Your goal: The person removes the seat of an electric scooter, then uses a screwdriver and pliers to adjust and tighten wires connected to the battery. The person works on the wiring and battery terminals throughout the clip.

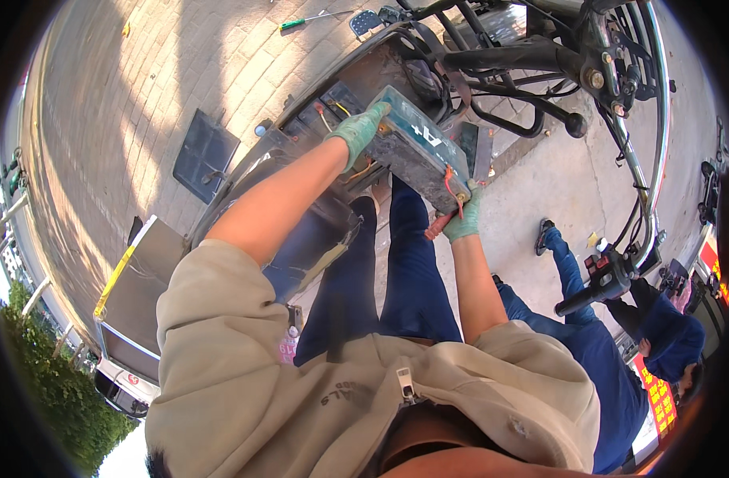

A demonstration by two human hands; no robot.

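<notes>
Both my hands, in green work gloves, grip a heavy-looking rectangular battery (416, 163) with a green top and grimy dark sides. My left hand (363, 135) is closed round its left end, and my right hand (466, 219) holds the right end from below. Red leads with worn insulation hang at the battery's right end, beside my right fingers. The battery is tilted over the open body of an electric vehicle, above my legs. Just left of it, dark batteries (300, 127) with red and yellow wires sit in the vehicle's compartment.
A black plastic panel (205, 157) lies on the paving at left. Farther off is a green-handled screwdriver (294, 25). The vehicle's dark frame (515, 57) and handlebar grip (575, 303) stand at the right. People in blue (595, 358) are close on my right.
</notes>
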